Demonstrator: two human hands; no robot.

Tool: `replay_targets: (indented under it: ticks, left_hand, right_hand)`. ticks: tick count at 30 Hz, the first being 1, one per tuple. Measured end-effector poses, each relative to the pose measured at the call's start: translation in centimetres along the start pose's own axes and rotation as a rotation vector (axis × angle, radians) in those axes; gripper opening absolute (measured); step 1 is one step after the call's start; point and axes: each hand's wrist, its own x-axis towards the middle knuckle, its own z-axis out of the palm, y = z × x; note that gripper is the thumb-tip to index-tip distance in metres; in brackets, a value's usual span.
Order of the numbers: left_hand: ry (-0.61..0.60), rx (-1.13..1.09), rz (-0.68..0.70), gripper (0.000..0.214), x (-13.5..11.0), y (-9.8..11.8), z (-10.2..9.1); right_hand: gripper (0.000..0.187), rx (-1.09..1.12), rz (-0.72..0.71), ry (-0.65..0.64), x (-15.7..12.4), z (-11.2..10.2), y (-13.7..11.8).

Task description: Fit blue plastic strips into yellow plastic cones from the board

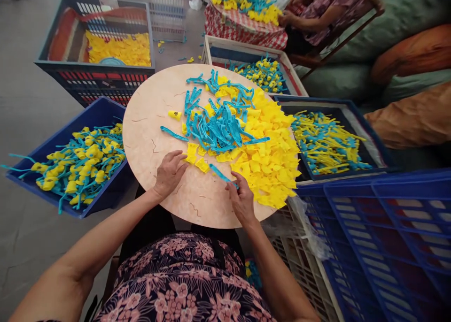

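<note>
My right hand (241, 197) pinches one end of a blue plastic strip (219, 172), which points up and left over the round table (141, 120). My left hand (170, 174) is low over the tabletop with thumb and fingers apart. Its fingertips reach the edge of a small yellow plastic piece (191, 153); whether they grip it I cannot tell. Beyond both hands lies a tangled heap of blue strips (221, 127). Yellow pieces (271, 157) are piled along the table's right side. A single yellow piece with a dark mark (174, 115) lies apart at the left.
A blue crate (105, 190) of joined yellow-and-blue pieces stands left. A dark crate (95, 71) with yellow pieces is behind it. More filled trays (299, 85) line the right, above blue crates (380, 218). Another person (327, 17) sits at a checked-cloth table (243, 31).
</note>
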Motion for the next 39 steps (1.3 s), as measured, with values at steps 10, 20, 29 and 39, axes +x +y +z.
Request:
replay_targets:
  ticks: [10,20,29,39]
  left_hand:
    - [-0.209,0.118,0.089,0.012,0.7,-0.4,0.7]
    - [-0.121,-0.33,-0.248,0.037,-3.8,1.9,1.2]
    - [-0.078,-0.781,-0.695,0.025,-6.7,2.4,3.5]
    - [-0.103,-0.899,-0.717,0.02,-5.5,1.4,2.3]
  right_hand:
    - [0.037,-0.246,-0.338,-0.002,0.9,0.3,-2.8]
    - [0.032,0.519,-0.081,-0.218,1.4,4.0,-5.7]
    - [0.026,0.196,-0.398,-0.167,-1.2,3.4,-5.7]
    - [0.032,-0.401,-0.137,0.015,1.0,2.6,-0.7]
